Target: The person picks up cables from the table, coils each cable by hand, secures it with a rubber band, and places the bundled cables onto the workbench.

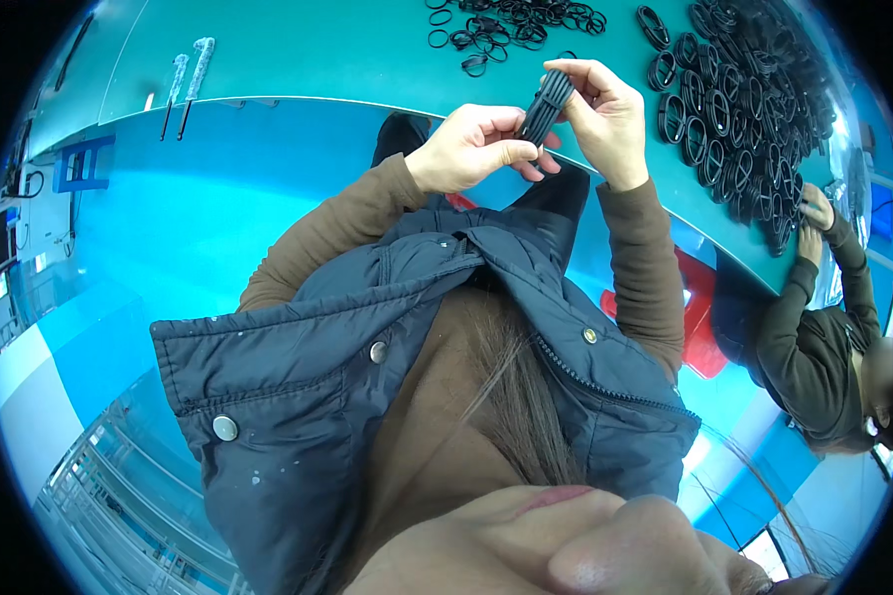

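Observation:
A black cable [546,105], coiled into a tight, flat bundle, is held up near the front edge of the green table. My left hand [469,149] grips its lower end between thumb and fingers. At the upper end, my right hand [608,121] pinches it from the right side, thumb and fingers closed on it. The bundle is tilted, its top leaning right. Parts of it are hidden behind my fingers.
Thin black loops [506,28] lie scattered on the green table [318,50] beyond my hands. Many coiled black cables [739,109] are heaped to the right, where a co-worker's hands [814,218] touch the pile. Two plastic-wrapped rods [199,69] overhang the table edge at left. A red stool [698,317] stands below.

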`<state>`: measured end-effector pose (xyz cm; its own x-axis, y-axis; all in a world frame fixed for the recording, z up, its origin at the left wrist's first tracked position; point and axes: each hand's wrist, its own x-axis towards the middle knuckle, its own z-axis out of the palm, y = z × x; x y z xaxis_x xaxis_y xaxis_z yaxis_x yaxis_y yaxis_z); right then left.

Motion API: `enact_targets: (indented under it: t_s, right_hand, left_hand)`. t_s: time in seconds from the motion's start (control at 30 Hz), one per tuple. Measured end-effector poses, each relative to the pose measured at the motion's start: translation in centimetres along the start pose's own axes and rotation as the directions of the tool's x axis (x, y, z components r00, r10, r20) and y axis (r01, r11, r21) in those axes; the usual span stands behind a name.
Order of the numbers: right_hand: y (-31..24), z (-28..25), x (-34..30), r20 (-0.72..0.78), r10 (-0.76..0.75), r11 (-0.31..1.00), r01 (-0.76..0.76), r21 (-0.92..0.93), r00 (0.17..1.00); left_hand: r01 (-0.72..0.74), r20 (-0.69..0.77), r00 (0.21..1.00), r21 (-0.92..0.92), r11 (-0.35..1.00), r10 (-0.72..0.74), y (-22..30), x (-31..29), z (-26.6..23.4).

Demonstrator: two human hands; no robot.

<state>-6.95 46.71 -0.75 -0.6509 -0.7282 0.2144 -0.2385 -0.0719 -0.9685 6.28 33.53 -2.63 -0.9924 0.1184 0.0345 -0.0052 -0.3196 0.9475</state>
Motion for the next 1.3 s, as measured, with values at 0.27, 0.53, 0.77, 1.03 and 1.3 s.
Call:
enact_targets:
  t_s: [0.27,0.53,0.77,1.03,1.3]
  right_hand:
    - [0.4,-0.3,0.1,-0.04,-0.021,1.0,0.021,0.001,0.999]
    - [0.1,-0.7,-0.3,0.061,0.016,0.999,-0.014,-0.032,0.998]
    - [-0.1,-1.2,-1.2,0.234,0.225,0.916,-0.287,0.279,0.946]
    - [-0.5,-0.3,-2.0,0.089,0.223,0.896,-0.241,0.374,0.971]
    - [0.0,-5.7,-3.9,0.008,0.132,0.921,-0.125,0.369,0.991]
  left_hand:
    - [0.054,-0.046,0.997,-0.125,0.991,-0.06,0.5,-0.1,0.2]
    - [0.1,-0.101,0.988,-0.156,0.983,-0.116,-0.1,-0.1,0.0]
    - [0.076,-0.068,0.992,-0.342,0.937,-0.105,-0.9,0.0,-0.4]
    - [0.077,-0.124,0.987,-0.181,0.98,-0.101,0.1,0.2,0.5]
    - [0.131,-0.124,0.982,-0.083,0.988,-0.141,-1.8,0.0,-0.3]
